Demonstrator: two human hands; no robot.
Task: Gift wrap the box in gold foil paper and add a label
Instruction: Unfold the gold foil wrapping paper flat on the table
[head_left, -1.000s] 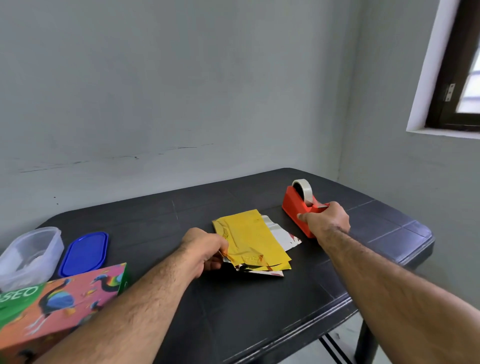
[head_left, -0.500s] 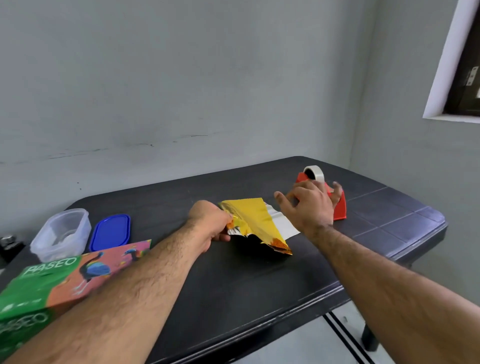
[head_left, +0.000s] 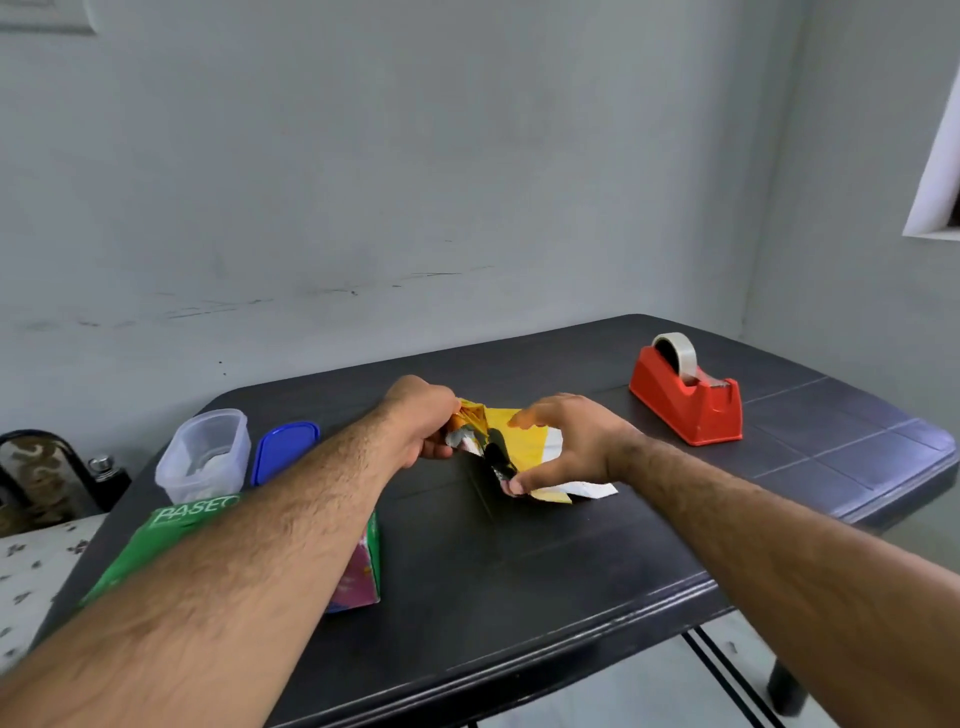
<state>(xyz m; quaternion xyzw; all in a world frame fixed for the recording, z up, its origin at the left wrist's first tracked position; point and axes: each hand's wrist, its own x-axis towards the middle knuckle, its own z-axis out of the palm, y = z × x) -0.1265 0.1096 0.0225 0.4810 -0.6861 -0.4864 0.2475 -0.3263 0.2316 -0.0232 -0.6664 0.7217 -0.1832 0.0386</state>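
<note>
Folded gold foil paper with a silvery-white underside lies at the middle of the black table. My left hand pinches its left edge and lifts it. My right hand reaches over the paper from the right, thumb and fingers curled round its near edge. The colourful tissue box, green on top and marked PASEO, stands at the near left, mostly hidden under my left forearm. A red tape dispenser with a roll of clear tape stands at the back right, away from both hands.
A clear plastic tub and its blue lid sit at the table's left end. A chair and a dark bottle stand left of the table. A grey wall runs behind, and a window frame is at the right.
My right hand left the tape dispenser and moved left onto the gold paper. My left hand has lifted the paper's left edge. The view has swung left.
</note>
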